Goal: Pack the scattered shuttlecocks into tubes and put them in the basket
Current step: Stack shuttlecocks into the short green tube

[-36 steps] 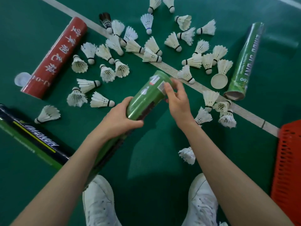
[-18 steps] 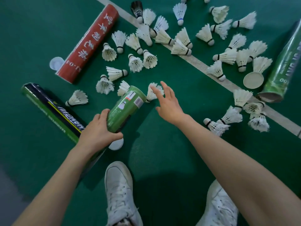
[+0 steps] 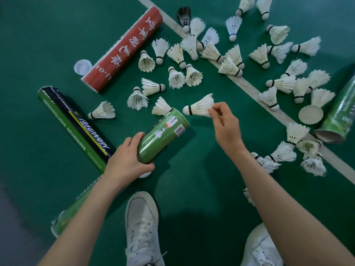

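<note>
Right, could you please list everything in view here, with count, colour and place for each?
white shuttlecocks: over thirty, scattered across the upper half and right.
held shuttlecock: one, white, centre, pinched by its feathers.
black shuttlecock: one, top centre.
held tube: one, green, centre.
red tube: one, upper left, lying.
black-and-green tube: one, left, lying.
second green tube: one, right edge, lying.
white cap: one, at the red tube's near end.
beige cap: one, beside the second green tube.
court line: one, white, diagonal.
shoes: two, white, bottom.
left hand: one, grips the held tube.
right hand: one, pinches the held shuttlecock.
</note>
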{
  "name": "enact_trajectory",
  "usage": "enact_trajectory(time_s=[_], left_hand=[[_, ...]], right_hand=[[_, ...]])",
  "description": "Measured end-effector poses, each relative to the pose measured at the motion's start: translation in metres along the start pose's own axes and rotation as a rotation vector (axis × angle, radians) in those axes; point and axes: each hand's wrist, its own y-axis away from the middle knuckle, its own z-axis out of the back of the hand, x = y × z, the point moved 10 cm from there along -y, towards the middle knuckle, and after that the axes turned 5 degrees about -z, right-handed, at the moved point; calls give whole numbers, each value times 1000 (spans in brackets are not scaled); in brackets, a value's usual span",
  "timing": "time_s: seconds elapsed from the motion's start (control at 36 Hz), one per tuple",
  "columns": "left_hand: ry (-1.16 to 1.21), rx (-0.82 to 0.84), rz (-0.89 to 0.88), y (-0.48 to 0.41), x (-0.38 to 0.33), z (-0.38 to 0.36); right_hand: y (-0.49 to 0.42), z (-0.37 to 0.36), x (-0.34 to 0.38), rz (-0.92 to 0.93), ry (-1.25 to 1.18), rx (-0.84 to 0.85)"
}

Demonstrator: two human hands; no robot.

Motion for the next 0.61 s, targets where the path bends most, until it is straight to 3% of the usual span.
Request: enact_trajectory(time_s=[0.22, 0.39, 0.5, 0.56, 0.61], left_hand=[[25, -46, -168, 4, -30, 1], [5, -95, -145, 1, -30, 5], [-22, -126, -84, 3, -16, 10], [-8, -151, -42, 5, -4, 14], [8, -176, 6, 6, 10, 18]], right_hand=[[14, -8, 25, 54, -10, 227], [29, -36, 14, -65, -236, 308], [11, -36, 2, -173, -340, 193], [-1, -44, -2, -189, -219, 187], [-10, -66, -5, -168, 4, 292]])
